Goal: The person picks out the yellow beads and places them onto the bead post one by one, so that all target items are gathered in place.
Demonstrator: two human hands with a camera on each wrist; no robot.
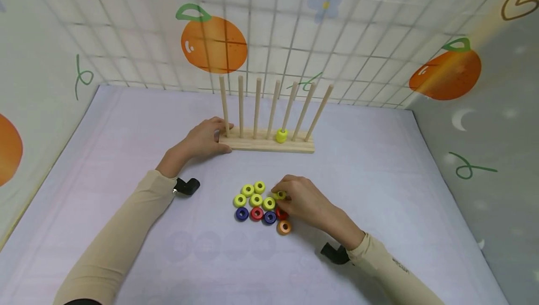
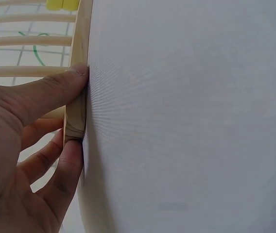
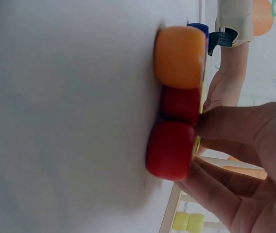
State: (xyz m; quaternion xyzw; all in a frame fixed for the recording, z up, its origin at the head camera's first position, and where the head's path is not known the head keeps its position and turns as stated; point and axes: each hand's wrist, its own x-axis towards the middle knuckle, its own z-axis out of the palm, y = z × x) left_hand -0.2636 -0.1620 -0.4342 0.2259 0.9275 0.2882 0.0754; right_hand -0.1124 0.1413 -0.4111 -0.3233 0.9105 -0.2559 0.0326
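Gridded backdrop (image 1: 358, 57), printed orange (image 1: 214, 45), pale tabletop (image 1: 370, 155)

Head view: bright, fairly even; soft shadow by the right hand (image 1: 306, 201), warm glare streak upper right on the backdrop (image 1: 501, 12). Wrist views dimmer, greyer. Left: moiré-like ripple on the tabletop (image 2: 186, 116). Right: soft overall, backdrop probably out of focus.
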